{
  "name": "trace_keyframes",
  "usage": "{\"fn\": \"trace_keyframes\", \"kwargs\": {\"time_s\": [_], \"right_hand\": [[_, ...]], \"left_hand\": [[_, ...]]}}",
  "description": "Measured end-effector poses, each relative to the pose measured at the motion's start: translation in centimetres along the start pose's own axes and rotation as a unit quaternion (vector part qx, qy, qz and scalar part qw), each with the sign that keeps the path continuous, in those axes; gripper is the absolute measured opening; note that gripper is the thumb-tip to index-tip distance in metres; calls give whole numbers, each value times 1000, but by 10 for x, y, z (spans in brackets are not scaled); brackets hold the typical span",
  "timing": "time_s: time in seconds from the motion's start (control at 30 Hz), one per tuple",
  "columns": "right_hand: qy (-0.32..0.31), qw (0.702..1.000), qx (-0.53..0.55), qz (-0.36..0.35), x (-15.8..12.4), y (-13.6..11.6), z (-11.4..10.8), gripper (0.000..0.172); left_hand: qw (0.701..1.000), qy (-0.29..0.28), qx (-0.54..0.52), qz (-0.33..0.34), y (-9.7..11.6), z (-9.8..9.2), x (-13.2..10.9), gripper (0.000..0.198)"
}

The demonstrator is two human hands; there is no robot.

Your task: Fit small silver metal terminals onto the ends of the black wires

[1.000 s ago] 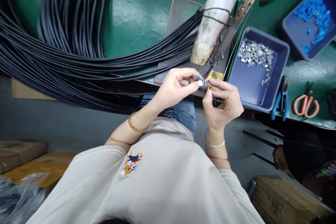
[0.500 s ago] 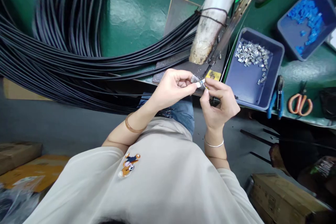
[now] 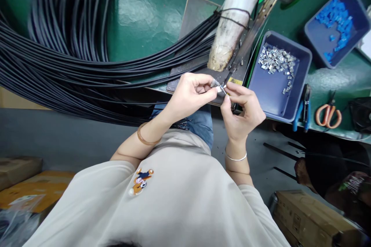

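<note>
My left hand [image 3: 189, 92] is closed in a pinch on a small shiny metal connector piece [image 3: 222, 88] near the table's front edge. Thumb and forefinger, the latter with a greyish covering at its tip, grip it from the left. From the right, my right hand [image 3: 242, 111] pinches at the same spot, its fingertips around a thin pale strand beside the piece. Exactly what the right fingertips hold is too small to make out. Just behind both hands lies a dark board [image 3: 199, 11], crossed by a bundle of black cables [image 3: 139, 67].
A wrapped whitish tube [image 3: 232, 27] and a metal bar [image 3: 255, 27] rise behind my hands. To the right are a bin [image 3: 266, 98] of silver metal pieces, a bin [image 3: 315, 34] of blue pieces, blue-handled pliers [image 3: 304, 108] and orange-handled scissors [image 3: 328, 115]. Cardboard boxes [image 3: 313, 216] stand below.
The view has shifted slightly. My fingertips have moved a little around the small metal piece, and the thin strand now slants down toward my right thumb. Both hands stay in place.
</note>
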State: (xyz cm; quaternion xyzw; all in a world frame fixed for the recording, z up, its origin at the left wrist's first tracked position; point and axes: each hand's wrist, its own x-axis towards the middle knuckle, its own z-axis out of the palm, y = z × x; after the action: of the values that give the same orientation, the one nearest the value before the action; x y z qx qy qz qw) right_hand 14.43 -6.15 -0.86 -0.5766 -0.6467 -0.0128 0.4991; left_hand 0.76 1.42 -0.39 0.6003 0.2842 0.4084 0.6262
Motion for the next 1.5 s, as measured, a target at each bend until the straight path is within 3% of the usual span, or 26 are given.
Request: {"fn": "trace_keyframes", "kwargs": {"time_s": [0.57,0.77,0.83,0.9,1.03,1.17,1.27,1.4,1.5], "right_hand": [[-20,1000,-6,-22,-1,-1,-7,14],[23,993,19,118,-8,-7,-16,10],[10,993,-28,117,-10,-9,-20,17],[-35,994,-76,72,-10,-10,-21,21],[-82,989,-122,8,-9,-11,-17,5],[-103,989,-35,97,-9,-9,-14,6],[-39,985,46,162,-7,-9,-17,13],[119,983,78,119,-5,-10,-20,13],[119,985,63,104,-8,-9,-18,17]], "left_hand": [[998,-27,9,-61,-1,-5,-4,11],[992,-62,51,-93,4,-7,-10,15],[992,-60,66,-84,4,-7,-13,16],[993,-59,84,-59,4,-7,-16,13],[993,-48,107,-17,1,-6,-20,11],[993,-50,105,11,0,-7,-23,13],[995,-45,94,11,0,-6,-25,15],[997,2,81,16,-2,-3,-25,14],[997,14,76,24,-4,-1,-23,13]]}}
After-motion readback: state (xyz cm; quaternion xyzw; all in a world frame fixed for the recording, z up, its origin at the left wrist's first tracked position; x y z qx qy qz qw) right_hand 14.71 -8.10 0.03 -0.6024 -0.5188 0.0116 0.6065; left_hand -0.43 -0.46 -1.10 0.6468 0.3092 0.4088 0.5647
